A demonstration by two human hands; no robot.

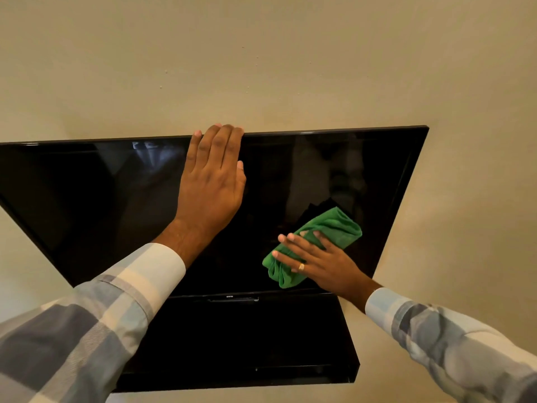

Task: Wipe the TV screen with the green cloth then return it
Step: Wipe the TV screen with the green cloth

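A wide, flat black TV screen point(87, 199) hangs on a plain beige wall point(261, 53), its left side running out of the picture. Dark bare glass stretches across that left part, with only a pale reflection near the top edge. The left hand point(210, 184), in a grey and cream checked sleeve point(87, 330), lies flat on the glass at the middle; its fingers are together and straight, their tips reaching over the thin top edge, and this grip clasps nothing. Below the screen's lower edge a glossy black shelf point(247, 344) juts out from the wall, just under the bezel.

Right of centre, the right hand point(316, 260), wearing a gold ring point(301, 267), presses a bunched green microfibre cloth point(334, 228) against the lower right part of the screen. Its fingers are spread flat over the cloth, pinning it to the glass rather than curling round it. The cloth is folded into a thick, soft roll lying slantwise, one end low near the bottom bezel, the other higher toward the right edge. A strip of bare glass separates the cloth from the slanted right edge of the screen, with open wall beyond.
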